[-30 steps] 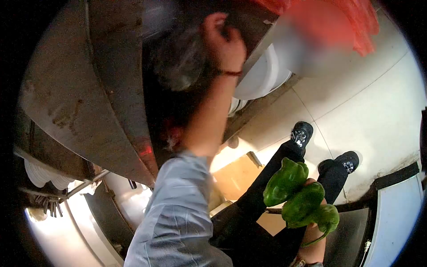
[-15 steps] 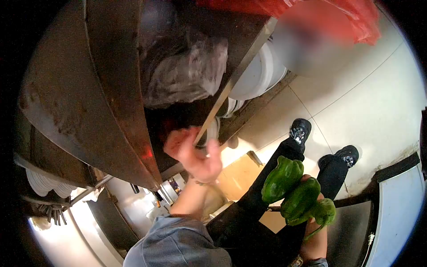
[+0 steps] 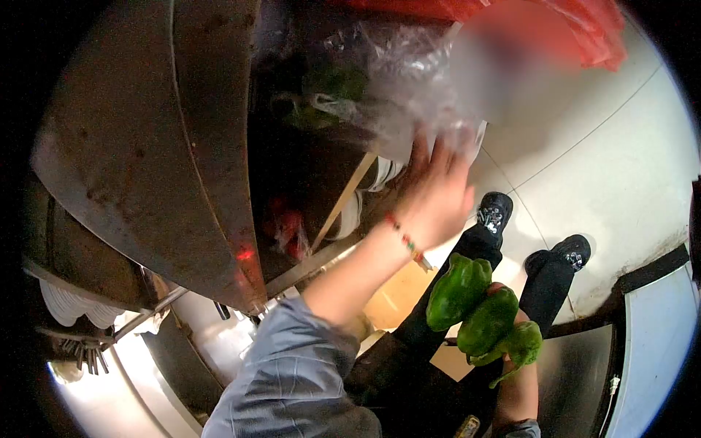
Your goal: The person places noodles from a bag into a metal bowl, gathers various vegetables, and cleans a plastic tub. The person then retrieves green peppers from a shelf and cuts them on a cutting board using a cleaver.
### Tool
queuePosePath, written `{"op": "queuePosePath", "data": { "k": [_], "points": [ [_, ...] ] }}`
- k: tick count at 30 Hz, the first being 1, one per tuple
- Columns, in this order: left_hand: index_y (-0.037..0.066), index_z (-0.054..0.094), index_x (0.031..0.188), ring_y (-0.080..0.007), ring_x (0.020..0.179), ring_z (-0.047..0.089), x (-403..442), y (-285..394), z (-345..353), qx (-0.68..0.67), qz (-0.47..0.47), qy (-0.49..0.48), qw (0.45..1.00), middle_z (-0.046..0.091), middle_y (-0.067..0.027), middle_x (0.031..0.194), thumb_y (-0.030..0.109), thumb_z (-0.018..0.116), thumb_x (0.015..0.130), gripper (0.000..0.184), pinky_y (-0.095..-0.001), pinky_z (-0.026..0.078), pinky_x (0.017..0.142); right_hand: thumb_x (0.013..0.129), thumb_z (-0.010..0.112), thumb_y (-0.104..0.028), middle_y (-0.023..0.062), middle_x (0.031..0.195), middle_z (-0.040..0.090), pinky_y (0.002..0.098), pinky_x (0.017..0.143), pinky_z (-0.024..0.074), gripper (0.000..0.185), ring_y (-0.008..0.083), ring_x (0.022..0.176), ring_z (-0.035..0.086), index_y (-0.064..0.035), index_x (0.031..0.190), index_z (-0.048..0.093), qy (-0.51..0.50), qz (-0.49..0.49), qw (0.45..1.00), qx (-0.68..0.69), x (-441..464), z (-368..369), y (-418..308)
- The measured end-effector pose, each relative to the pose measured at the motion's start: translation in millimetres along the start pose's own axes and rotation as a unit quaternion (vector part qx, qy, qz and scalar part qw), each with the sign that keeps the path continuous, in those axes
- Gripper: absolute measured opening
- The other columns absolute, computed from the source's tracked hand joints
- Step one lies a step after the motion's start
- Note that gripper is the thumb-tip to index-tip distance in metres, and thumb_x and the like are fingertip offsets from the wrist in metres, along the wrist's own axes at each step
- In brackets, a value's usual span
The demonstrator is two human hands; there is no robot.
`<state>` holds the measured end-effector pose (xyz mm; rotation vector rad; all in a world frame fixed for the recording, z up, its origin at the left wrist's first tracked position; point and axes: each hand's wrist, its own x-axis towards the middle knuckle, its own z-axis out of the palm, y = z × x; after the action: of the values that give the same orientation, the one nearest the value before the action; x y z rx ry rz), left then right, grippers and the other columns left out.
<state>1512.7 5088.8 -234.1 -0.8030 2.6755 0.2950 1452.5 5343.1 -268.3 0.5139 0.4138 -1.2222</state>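
My right hand (image 3: 520,352) is closed around several green peppers (image 3: 488,321), holding them low over my legs; one is smaller and crumpled-looking. My left hand (image 3: 442,193), slightly blurred, reaches over the edge of a dark metal shelf (image 3: 321,171). Its fingers are stretched out and spread against a clear plastic bag (image 3: 409,95), and the plastic partly covers their tips. Beside the bag, in shadow on the shelf, lie dark green vegetables (image 3: 328,91), perhaps more peppers. A beaded bracelet (image 3: 406,238) is on my left wrist.
A red item in plastic (image 3: 288,226) sits deeper on the shelf. White containers (image 3: 347,215) stand below its edge. A red plastic bag (image 3: 584,33) hangs at the top right. Stacked white plates (image 3: 73,303) are at far left. My shoes (image 3: 494,212) rest on pale tiles.
My left hand has moved up and right from the shelf's near end to the plastic bag. The bag has shifted right, exposing green vegetables. The right hand still holds the peppers.
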Motion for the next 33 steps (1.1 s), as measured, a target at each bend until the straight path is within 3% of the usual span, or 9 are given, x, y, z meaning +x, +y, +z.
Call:
{"op": "queuePosePath", "data": {
  "k": [3, 7, 10, 13, 17, 18, 28, 31, 33],
  "points": [
    [-0.006, 0.027, 0.139, -0.0466, 0.131, 0.023, -59, 4, -7, -0.181, -0.105, -0.016, 0.978, 0.027, -0.0308, 0.139, 0.0, 0.049, 0.076, 0.067, -0.0502, 0.019, 0.109, 0.091, 0.046, -0.006, 0.0141, 0.116, 0.055, 0.0356, 0.084, 0.0522, 0.036, 0.0242, 0.101, 0.059, -0.0053, 0.126, 0.042, -0.033, -0.009, 0.999, 0.02, 0, -2, -1],
    [-0.002, 0.043, 0.132, -0.0353, 0.137, 0.023, -150, -23, 6, -0.119, -0.144, 0.144, 0.972, 0.03, -0.0215, 0.143, -0.01, 0.039, 0.071, 0.062, -0.0471, 0.02, 0.11, 0.09, 0.047, -0.006, 0.0131, 0.113, 0.055, 0.0347, 0.083, 0.0522, 0.037, 0.0238, 0.1, 0.059, -0.0068, 0.126, 0.04, -0.012, 0.06, 0.998, 0.007, 8, -19, 7],
    [0.003, 0.034, 0.138, -0.0271, 0.135, 0.028, -160, -85, -1, -0.228, -0.252, 0.329, 0.881, 0.031, -0.0121, 0.144, 0.002, 0.044, 0.087, 0.051, -0.0427, 0.027, 0.108, 0.09, 0.047, -0.006, 0.0132, 0.113, 0.055, 0.0352, 0.082, 0.0523, 0.036, 0.0238, 0.1, 0.059, -0.0068, 0.125, 0.04, -0.036, 0.052, 0.998, 0.005, 8, -6, -1],
    [0.004, 0.032, 0.139, -0.0246, 0.132, 0.032, -84, -118, -31, -0.169, -0.226, 0.26, 0.923, 0.035, -0.0118, 0.142, 0.016, 0.048, 0.093, 0.05, -0.0401, 0.025, 0.109, 0.088, 0.051, -0.007, 0.0138, 0.113, 0.054, 0.0355, 0.082, 0.0525, 0.04, 0.0252, 0.1, 0.059, -0.0067, 0.126, 0.038, -0.119, 0.048, 0.992, -0.007, 14, -17, 2],
    [0.002, 0.038, 0.134, -0.0334, 0.127, 0.037, 30, -68, -3, -0.13, 0.019, 0.159, 0.978, 0.039, -0.0182, 0.138, 0.009, 0.053, 0.086, 0.05, -0.0427, 0.026, 0.108, 0.085, 0.059, -0.013, 0.0144, 0.113, 0.054, 0.037, 0.082, 0.0518, 0.048, 0.0266, 0.101, 0.059, -0.0069, 0.127, 0.036, -0.114, 0.083, 0.975, 0.169, 19, 3, 1],
    [-0.003, 0.04, 0.127, -0.0456, 0.122, 0.034, 52, -46, -12, -0.041, 0.038, 0.138, 0.989, 0.037, -0.0275, 0.131, 0.007, 0.055, 0.08, 0.05, -0.0486, 0.029, 0.103, 0.082, 0.064, -0.015, 0.0144, 0.114, 0.054, 0.0375, 0.083, 0.051, 0.054, 0.0268, 0.102, 0.058, -0.0069, 0.127, 0.035, -0.058, 0.122, 0.985, 0.112, 20, 7, -3],
    [0.003, 0.046, 0.127, -0.0354, 0.123, 0.039, -19, -47, -27, -0.067, -0.041, 0.212, 0.974, 0.04, -0.019, 0.133, 0.002, 0.049, 0.086, 0.041, -0.0438, 0.029, 0.106, 0.068, 0.079, -0.018, 0.0104, 0.114, 0.053, 0.0343, 0.087, 0.0462, 0.085, 0.0208, 0.104, 0.055, -0.0061, 0.134, 0.027, -0.16, 0.01, 0.981, -0.107, 30, -39, 27],
    [0.004, 0.043, 0.129, -0.0298, 0.123, 0.039, -57, -69, 2, -0.426, -0.133, 0.367, 0.816, 0.041, -0.0148, 0.133, 0.009, 0.049, 0.091, 0.039, -0.043, 0.03, 0.106, 0.066, 0.081, -0.021, 0.0106, 0.114, 0.053, 0.0339, 0.087, 0.0456, 0.088, 0.0209, 0.105, 0.054, -0.0049, 0.134, 0.028, -0.185, 0.001, 0.98, -0.079, 35, -36, 22],
    [0.004, 0.036, 0.133, -0.0253, 0.123, 0.039, -75, -97, -12, -0.352, -0.211, 0.364, 0.836, 0.038, -0.0118, 0.135, 0.015, 0.052, 0.092, 0.045, -0.0421, 0.031, 0.105, 0.065, 0.082, -0.023, 0.0107, 0.115, 0.053, 0.034, 0.088, 0.045, 0.089, 0.0212, 0.105, 0.054, -0.0044, 0.134, 0.028, -0.196, 0.01, 0.978, -0.067, 36, -33, 17]
  ]
}}
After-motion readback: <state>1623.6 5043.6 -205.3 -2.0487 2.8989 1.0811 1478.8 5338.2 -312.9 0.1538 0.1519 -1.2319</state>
